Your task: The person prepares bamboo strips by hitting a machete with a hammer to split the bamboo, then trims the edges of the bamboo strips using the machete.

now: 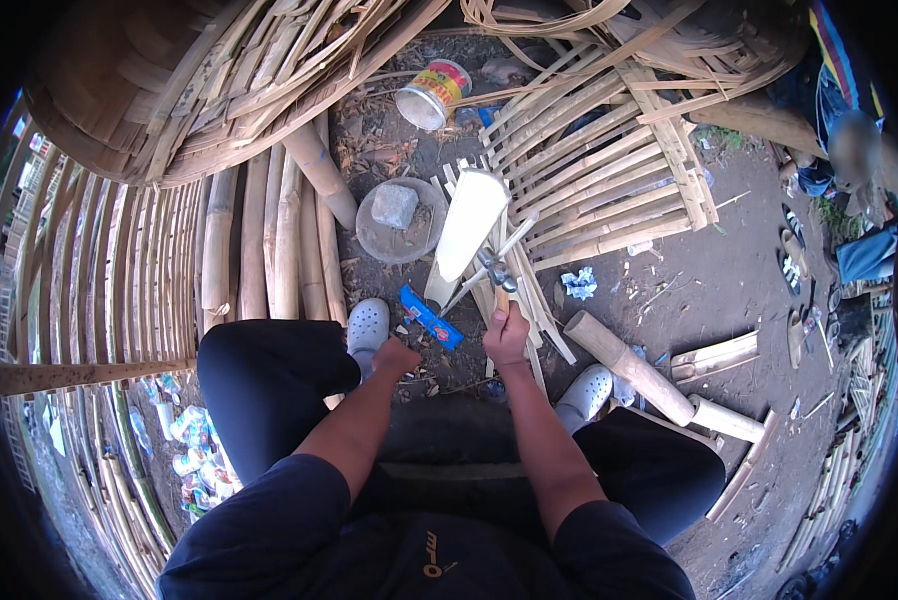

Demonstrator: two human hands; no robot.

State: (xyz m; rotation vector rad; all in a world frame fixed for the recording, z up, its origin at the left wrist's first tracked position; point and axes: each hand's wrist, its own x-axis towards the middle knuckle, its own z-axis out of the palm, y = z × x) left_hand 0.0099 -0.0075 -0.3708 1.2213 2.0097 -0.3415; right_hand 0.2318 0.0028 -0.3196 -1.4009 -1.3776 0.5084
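Observation:
My right hand is wrapped round the wooden handle of a claw hammer, whose metal head points away from me. Beyond it, a pale, brightly lit piece, perhaps a bamboo section, stands among split bamboo strips. My left hand is closed beside my left shoe; whether anything is inside the fingers is hidden. Between the hands and a little farther off lies a blue packet on the dirt.
A grey block sits on a round lid. Farther off are a yellow-red bucket and a slatted bamboo panel. Bamboo poles line the left; a thick bamboo piece lies right. Another person is at the far right.

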